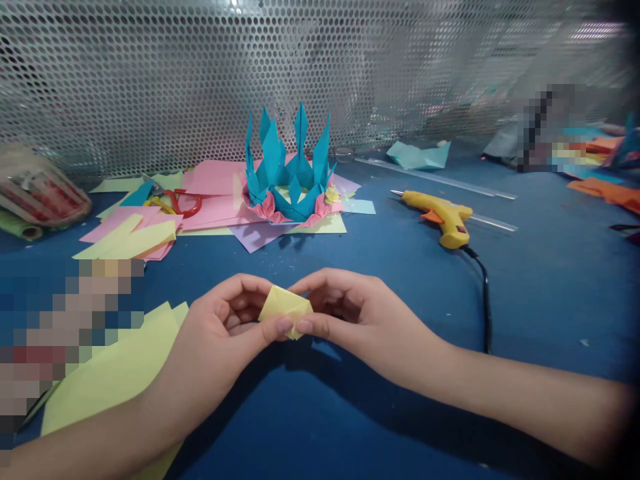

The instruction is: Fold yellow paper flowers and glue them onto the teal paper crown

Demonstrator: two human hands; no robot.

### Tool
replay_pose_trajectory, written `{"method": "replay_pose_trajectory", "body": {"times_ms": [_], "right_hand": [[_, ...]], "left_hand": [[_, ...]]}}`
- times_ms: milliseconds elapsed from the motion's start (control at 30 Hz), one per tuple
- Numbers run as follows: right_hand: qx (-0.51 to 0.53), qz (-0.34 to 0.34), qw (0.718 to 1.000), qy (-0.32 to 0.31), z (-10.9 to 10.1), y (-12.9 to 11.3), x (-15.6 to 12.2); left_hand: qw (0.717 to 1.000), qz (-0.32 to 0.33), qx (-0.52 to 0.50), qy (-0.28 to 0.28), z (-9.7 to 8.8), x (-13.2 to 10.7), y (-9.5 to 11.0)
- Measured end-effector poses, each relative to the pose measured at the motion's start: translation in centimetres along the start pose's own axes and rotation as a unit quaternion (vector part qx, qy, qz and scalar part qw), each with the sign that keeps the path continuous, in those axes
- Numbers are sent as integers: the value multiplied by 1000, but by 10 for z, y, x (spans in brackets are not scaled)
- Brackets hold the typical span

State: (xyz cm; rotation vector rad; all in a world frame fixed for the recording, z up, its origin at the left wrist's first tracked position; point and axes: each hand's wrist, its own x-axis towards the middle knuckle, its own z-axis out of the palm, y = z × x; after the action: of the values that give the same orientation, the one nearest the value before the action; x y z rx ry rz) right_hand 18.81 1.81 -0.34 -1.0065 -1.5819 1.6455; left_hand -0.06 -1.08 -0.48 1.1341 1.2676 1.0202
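A small piece of folded yellow paper (pixel 284 303) is pinched between both hands, above the blue table. My left hand (pixel 227 317) grips its left side, with the thumb on the near face and the fingers curled behind. From the other side my right hand (pixel 350 307) holds it the same way, and the two thumb tips nearly meet at its lower edge. Beyond the hands stands a folded blue paper crown shape (pixel 300 200) with tall points and pink paper around its base.
A yellow glue gun (pixel 443 217) with a black cord lies at right, near clear glue sticks (pixel 450 180). Red-handled scissors (pixel 185 203) rest among pink sheets (pixel 213 177). Large yellow sheets (pixel 115 367) lie at left, below a clear jar (pixel 43 187). A perforated metal panel (pixel 200 80) closes the back.
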Motion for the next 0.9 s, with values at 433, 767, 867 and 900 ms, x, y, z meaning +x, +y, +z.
{"method": "replay_pose_trajectory", "body": {"times_ms": [433, 767, 867, 900], "right_hand": [[-7, -7, 1000, 27, 0, 2, 0], [-22, -43, 998, 38, 0, 4, -1], [-44, -38, 997, 40, 0, 2, -1], [-58, -43, 996, 45, 0, 2, -1]], "left_hand": [[1000, 21, 0, -14, 2, -3, 1], [997, 30, 74, -4, 1, -5, 1], [996, 47, 70, -2, 2, -4, 1], [996, 53, 70, -3, 2, -4, 1]]}}
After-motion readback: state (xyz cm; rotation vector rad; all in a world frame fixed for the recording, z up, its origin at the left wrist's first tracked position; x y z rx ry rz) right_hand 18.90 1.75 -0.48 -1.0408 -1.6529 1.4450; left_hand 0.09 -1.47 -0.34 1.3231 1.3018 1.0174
